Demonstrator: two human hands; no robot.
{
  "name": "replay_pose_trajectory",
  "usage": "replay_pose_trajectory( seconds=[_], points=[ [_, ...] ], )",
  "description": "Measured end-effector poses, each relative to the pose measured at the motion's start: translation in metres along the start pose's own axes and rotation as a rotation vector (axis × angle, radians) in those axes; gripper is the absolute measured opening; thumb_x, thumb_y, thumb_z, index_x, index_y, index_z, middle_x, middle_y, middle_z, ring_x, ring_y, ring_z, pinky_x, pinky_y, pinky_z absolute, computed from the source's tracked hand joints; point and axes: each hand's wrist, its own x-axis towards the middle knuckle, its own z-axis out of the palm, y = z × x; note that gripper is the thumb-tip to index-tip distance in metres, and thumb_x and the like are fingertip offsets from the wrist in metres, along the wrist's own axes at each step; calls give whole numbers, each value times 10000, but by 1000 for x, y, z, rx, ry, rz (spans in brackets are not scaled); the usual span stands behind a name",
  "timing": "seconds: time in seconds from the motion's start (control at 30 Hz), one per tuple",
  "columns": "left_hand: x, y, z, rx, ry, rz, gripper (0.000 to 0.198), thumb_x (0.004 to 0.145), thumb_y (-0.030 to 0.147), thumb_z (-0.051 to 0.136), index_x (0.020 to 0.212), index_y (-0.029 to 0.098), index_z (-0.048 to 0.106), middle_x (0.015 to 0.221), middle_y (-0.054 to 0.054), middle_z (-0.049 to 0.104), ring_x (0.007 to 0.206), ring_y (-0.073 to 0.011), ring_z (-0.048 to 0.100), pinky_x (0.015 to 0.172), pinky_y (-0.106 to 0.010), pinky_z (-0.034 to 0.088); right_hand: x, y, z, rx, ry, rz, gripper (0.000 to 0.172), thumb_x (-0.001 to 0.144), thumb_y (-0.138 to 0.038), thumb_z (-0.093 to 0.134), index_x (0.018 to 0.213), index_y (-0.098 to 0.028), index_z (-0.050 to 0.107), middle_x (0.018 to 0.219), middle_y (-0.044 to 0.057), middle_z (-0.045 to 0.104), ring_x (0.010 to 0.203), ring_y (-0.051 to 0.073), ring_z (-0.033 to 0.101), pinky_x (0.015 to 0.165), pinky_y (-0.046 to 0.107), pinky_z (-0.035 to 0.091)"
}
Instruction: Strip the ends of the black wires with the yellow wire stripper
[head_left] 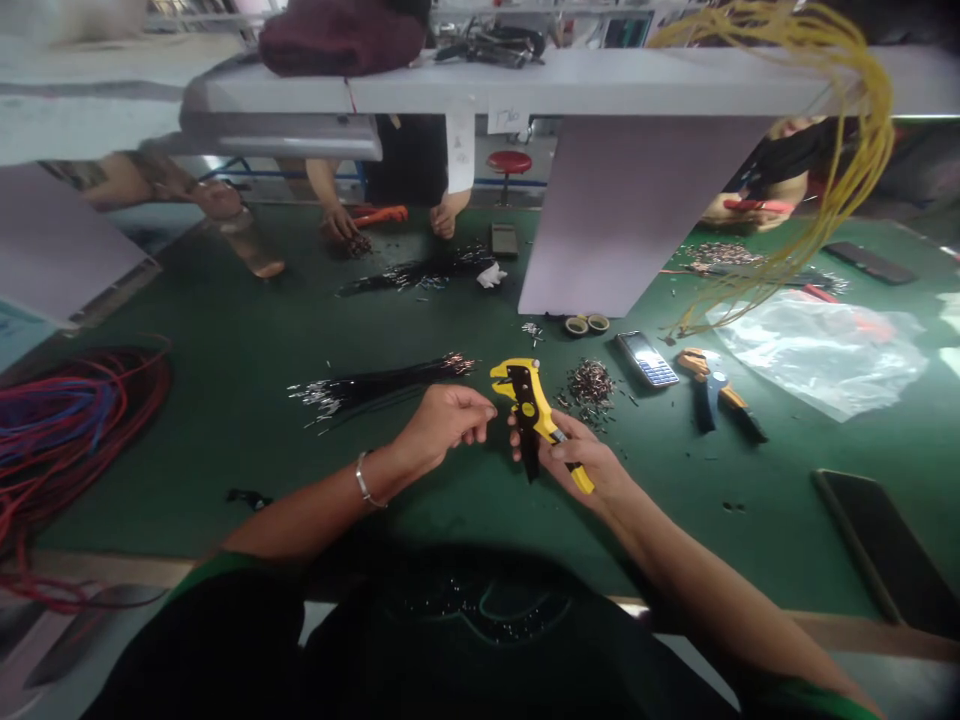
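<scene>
A: Big stuff first?
B: Green surface (225, 490). Red-blue wire coil (75, 430) at 9 o'clock from the hands, black wire bundle (375, 388) at 10 o'clock, phone (646, 358) at 2 o'clock.
A: Main item?
B: Yellow-black stripper (531, 415), mid-view, in the right hand (581, 462). Long axis runs 11 to 5 o'clock: head toward 11, handles toward 5.
A: Fingers?
B: Right fingers (516, 432) wrapped round the handles, firm hold on the stripper. Left hand (442, 425) empty, left fingers (480, 415) loosely curled, tips just beside the stripper, no clear contact.
A: Good handling?
B: Best kept low on the handles, head steady, left fingers clear of the jaws.
</scene>
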Motion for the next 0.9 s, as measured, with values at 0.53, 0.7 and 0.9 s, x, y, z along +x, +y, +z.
replay_pose_trajectory(
  seconds=[0.53, 0.7, 0.9],
  points=[
    [-1, 0, 1, -92, -28, -60, 87, 712, 213, 665, 667, 138, 663, 445, 24, 530, 391, -51, 409, 391, -217, 202, 2, 24, -14, -433, 104, -59, 558, 528, -103, 531, 1076, -191, 588, 948, 45, 688, 883, 238, 651, 887, 414, 493],
    [0, -3, 2, -115, -38, -59, 118, 708, 214, 673, 624, 145, 626, 421, 42, 485, 379, -45, 380, 401, -217, 198, 0, 22, -9, -471, 47, -33, 510, 540, -78, 547, 1036, -181, 609, 926, 40, 666, 800, 201, 623, 791, 365, 492],
    [-6, 1, 7, -134, -66, -74, 143, 709, 178, 649, 578, 153, 598, 398, 45, 466, 362, -41, 342, 400, -226, 184, -3, 20, 0, -471, 32, -20, 421, 561, -100, 534, 964, -179, 631, 882, 40, 667, 758, 198, 610, 706, 336, 479]
  ],
)
